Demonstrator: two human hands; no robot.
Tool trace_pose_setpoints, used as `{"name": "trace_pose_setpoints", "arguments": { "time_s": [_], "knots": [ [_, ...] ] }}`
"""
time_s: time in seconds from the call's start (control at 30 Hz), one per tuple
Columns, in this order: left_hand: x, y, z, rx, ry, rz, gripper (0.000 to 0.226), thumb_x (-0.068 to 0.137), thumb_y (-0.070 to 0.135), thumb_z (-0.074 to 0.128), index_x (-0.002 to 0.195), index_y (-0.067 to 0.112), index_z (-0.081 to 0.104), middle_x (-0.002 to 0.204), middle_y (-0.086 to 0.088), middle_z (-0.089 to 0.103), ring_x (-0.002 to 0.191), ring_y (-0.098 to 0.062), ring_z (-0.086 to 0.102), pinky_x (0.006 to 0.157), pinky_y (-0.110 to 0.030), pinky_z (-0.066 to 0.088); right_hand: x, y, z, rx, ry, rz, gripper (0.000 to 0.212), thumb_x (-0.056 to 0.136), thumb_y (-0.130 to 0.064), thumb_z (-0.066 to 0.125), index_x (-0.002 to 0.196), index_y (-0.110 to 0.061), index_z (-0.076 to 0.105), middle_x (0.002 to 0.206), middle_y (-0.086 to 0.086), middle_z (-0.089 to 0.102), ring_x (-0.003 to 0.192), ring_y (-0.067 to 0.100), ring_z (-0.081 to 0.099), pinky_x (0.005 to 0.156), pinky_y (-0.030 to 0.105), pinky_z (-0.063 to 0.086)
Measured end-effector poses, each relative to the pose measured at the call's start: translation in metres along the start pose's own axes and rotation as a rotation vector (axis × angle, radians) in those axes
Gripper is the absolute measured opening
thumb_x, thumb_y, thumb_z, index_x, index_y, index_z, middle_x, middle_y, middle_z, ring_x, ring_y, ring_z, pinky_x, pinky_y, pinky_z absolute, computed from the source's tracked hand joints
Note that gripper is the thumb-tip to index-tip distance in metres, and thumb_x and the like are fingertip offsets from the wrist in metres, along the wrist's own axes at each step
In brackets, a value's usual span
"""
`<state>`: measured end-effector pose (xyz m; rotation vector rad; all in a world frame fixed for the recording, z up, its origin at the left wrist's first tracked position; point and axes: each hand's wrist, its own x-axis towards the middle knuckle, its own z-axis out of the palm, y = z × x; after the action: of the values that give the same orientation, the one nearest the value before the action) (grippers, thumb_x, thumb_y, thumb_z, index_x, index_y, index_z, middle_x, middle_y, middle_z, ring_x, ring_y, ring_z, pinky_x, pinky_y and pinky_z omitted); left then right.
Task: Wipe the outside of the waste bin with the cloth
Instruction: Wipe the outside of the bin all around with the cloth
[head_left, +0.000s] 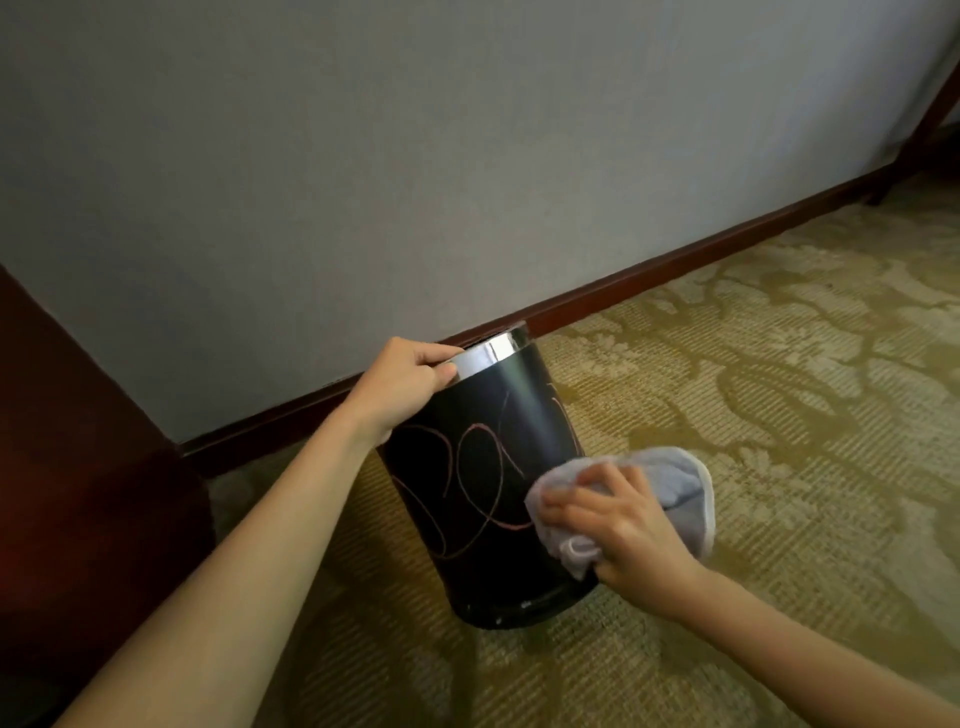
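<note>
A black round waste bin (483, 467) with a shiny metal rim stands on the carpet, tilted slightly away from me toward the wall. Pink scribbled lines run across its near side. My left hand (402, 387) grips the rim at the top left. My right hand (623, 519) presses a bunched light grey cloth (670, 483) against the bin's lower right side, where the cloth covers part of the scribble.
A patterned olive carpet (753, 389) spreads to the right and toward me. A grey wall with a dark wooden skirting board (649, 280) runs just behind the bin. Dark wooden furniture (78, 467) stands at the left, and a wooden leg (914, 135) at the far right.
</note>
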<state>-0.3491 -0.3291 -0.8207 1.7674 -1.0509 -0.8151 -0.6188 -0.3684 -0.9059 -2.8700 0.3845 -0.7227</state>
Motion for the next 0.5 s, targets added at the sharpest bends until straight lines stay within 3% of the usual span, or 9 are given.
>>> {"name": "trace_pose_setpoints", "arguments": {
  "time_s": [0.07,0.17,0.37,0.5],
  "knots": [
    [0.004,-0.001,0.001,0.006,-0.008,-0.011,0.029,0.089,0.008,0.054,0.11,0.02,0.07,0.106,0.001,0.071,0.105,-0.018,0.063,0.091,-0.037,0.05,-0.013,0.001,0.001,-0.014,-0.065,-0.068,0.031,0.069,-0.017,0.073,0.099,-0.02,0.073,0.111,-0.014,0.067,0.089,0.023,0.055,0.071,0.04,0.043],
    [0.008,0.005,0.01,0.004,0.026,0.006,0.029,0.088,0.007,0.053,0.112,0.014,0.069,0.106,-0.002,0.071,0.105,-0.018,0.063,0.093,-0.034,0.049,0.011,0.012,-0.016,-0.071,-0.081,-0.089,0.033,0.063,-0.012,0.074,0.096,-0.018,0.073,0.106,-0.011,0.069,0.09,0.027,0.058,0.072,0.042,0.043],
    [0.014,0.017,0.033,0.05,0.05,0.043,0.029,0.086,0.009,0.052,0.102,0.02,0.074,0.099,-0.001,0.072,0.096,-0.018,0.065,0.086,-0.033,0.051,0.076,0.024,-0.035,-0.063,0.131,0.092,0.045,0.059,0.002,0.076,0.101,-0.015,0.073,0.108,-0.007,0.069,0.095,0.034,0.055,0.072,0.049,0.041],
    [0.021,0.016,0.031,0.056,0.066,0.043,0.029,0.086,0.008,0.052,0.103,0.019,0.073,0.1,-0.003,0.072,0.098,-0.019,0.064,0.085,-0.031,0.051,0.034,0.021,-0.011,-0.041,0.122,0.071,0.038,0.066,-0.011,0.069,0.104,-0.018,0.073,0.111,-0.008,0.068,0.1,0.029,0.052,0.075,0.048,0.041]
  ]
}}
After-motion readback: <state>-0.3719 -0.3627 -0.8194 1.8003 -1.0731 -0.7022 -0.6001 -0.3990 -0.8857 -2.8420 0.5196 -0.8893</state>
